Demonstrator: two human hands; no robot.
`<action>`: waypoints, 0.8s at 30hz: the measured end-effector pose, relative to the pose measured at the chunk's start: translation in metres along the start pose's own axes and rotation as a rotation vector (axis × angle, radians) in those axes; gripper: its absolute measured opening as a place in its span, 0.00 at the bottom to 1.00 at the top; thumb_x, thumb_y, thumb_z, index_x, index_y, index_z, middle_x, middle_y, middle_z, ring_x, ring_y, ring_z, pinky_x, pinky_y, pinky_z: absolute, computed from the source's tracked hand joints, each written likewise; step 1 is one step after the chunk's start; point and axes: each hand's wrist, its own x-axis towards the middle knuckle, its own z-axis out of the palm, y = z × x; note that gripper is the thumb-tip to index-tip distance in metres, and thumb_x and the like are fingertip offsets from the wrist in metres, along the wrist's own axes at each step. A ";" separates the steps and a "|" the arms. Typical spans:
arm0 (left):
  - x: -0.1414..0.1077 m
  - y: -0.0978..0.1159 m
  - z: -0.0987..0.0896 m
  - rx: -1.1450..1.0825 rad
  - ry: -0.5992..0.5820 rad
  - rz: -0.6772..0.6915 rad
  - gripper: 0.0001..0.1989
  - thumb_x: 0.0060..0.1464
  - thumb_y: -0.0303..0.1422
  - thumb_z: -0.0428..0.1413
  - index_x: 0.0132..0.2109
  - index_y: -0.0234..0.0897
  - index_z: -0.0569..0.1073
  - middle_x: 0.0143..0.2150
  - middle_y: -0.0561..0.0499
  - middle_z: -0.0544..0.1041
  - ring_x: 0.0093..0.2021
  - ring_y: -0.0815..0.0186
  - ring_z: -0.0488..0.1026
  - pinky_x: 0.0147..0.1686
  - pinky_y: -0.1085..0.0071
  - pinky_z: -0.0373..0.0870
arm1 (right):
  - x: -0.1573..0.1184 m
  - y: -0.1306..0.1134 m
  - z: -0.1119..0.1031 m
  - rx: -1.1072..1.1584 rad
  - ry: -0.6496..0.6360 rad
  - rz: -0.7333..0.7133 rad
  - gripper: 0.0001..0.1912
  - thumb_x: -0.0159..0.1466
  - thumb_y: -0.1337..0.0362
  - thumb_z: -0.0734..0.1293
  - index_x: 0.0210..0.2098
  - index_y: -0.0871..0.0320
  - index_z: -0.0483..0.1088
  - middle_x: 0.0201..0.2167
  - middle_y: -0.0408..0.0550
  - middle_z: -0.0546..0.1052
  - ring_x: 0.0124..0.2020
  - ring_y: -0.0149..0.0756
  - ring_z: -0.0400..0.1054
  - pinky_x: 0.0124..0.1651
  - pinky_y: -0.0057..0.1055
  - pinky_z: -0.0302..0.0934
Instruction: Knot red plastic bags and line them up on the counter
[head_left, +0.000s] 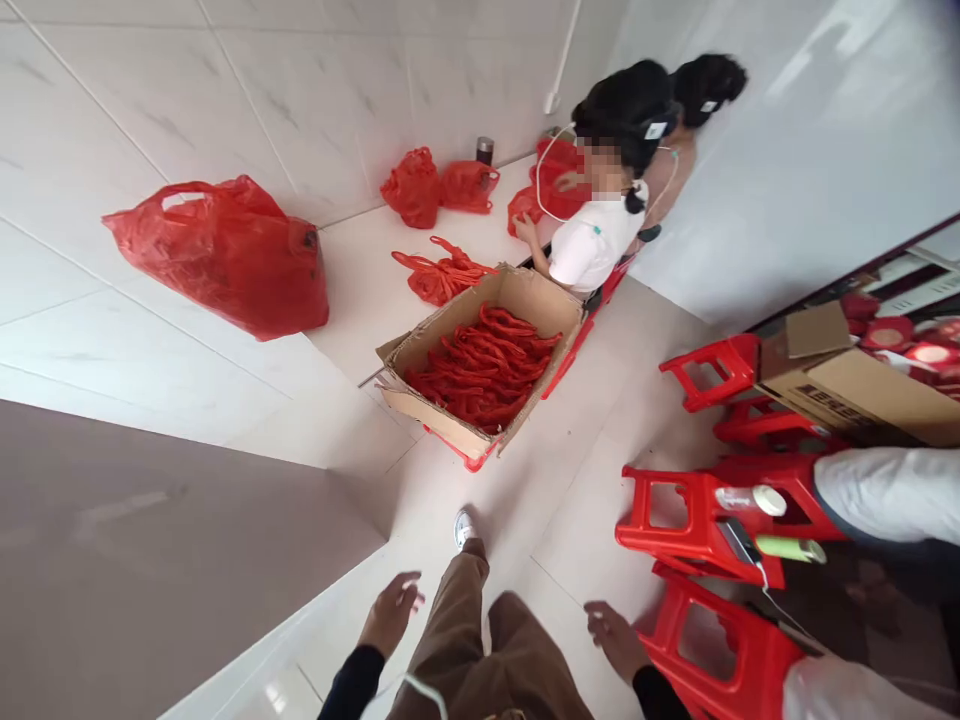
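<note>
My left hand (391, 610) hangs beside my left leg, its fingers loosely bent and slightly apart, with nothing in it. On the other side my right hand (616, 640) is held low and open, also bare, close to a red plastic stool (724, 640). Ahead of my feet an open cardboard box (439, 425) rests on a red stool that mostly hides under it. Inside the box lie many red plastic bundles (487, 365) with twisted tops. Neither hand touches the box.
A long white table (352, 290) runs along the tiled wall, holding a big red bag (240, 260), smaller red bags (412, 190) and a dark cup (485, 150). Two people sit at its far end. To the right, red stools (667, 510) carry bottles and a carton (862, 385).
</note>
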 end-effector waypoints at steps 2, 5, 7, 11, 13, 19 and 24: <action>0.025 0.060 0.005 -0.052 -0.036 0.067 0.15 0.65 0.41 0.55 0.50 0.34 0.73 0.37 0.51 0.76 0.34 0.67 0.75 0.37 0.65 0.75 | 0.056 -0.053 -0.013 0.019 -0.036 -0.020 0.19 0.67 0.49 0.68 0.40 0.60 0.73 0.26 0.40 0.75 0.25 0.31 0.70 0.33 0.32 0.67; 0.049 0.140 0.013 -0.159 -0.084 0.154 0.16 0.65 0.41 0.55 0.52 0.34 0.73 0.38 0.51 0.77 0.36 0.66 0.76 0.40 0.63 0.76 | 0.135 -0.142 -0.028 0.059 -0.097 -0.084 0.27 0.64 0.41 0.66 0.44 0.59 0.73 0.30 0.45 0.77 0.30 0.36 0.73 0.37 0.36 0.70; 0.063 0.181 0.023 -0.253 -0.084 0.182 0.16 0.65 0.41 0.55 0.52 0.34 0.73 0.38 0.50 0.78 0.36 0.66 0.76 0.41 0.62 0.76 | 0.184 -0.201 -0.031 0.064 -0.162 -0.143 0.29 0.63 0.39 0.65 0.47 0.58 0.72 0.33 0.47 0.78 0.34 0.39 0.75 0.42 0.38 0.71; 0.098 0.232 0.053 -0.500 -0.007 0.121 0.15 0.65 0.40 0.55 0.51 0.34 0.73 0.39 0.50 0.78 0.36 0.66 0.77 0.41 0.62 0.76 | 0.281 -0.302 -0.004 0.001 -0.359 -0.262 0.26 0.65 0.43 0.66 0.52 0.57 0.71 0.38 0.48 0.79 0.39 0.39 0.75 0.47 0.38 0.71; 0.119 0.247 0.070 -0.627 0.055 0.045 0.16 0.65 0.40 0.55 0.52 0.33 0.73 0.41 0.49 0.78 0.37 0.65 0.77 0.40 0.62 0.77 | 0.330 -0.336 0.024 -0.062 -0.465 -0.291 0.24 0.67 0.46 0.67 0.52 0.58 0.71 0.39 0.49 0.79 0.40 0.39 0.76 0.46 0.38 0.72; 0.201 0.274 0.103 -0.812 0.444 -0.190 0.18 0.65 0.39 0.55 0.56 0.34 0.71 0.51 0.45 0.76 0.46 0.61 0.77 0.45 0.58 0.77 | 0.464 -0.378 0.100 -0.351 -0.611 -0.362 0.12 0.69 0.59 0.69 0.47 0.61 0.73 0.45 0.49 0.77 0.44 0.39 0.74 0.48 0.42 0.71; 0.288 0.279 0.092 -0.657 0.795 -0.326 0.21 0.63 0.37 0.58 0.60 0.37 0.69 0.61 0.42 0.70 0.57 0.54 0.72 0.55 0.50 0.72 | 0.538 -0.368 0.134 -0.560 -0.569 -0.400 0.14 0.69 0.59 0.69 0.50 0.60 0.71 0.48 0.50 0.75 0.45 0.40 0.73 0.48 0.43 0.71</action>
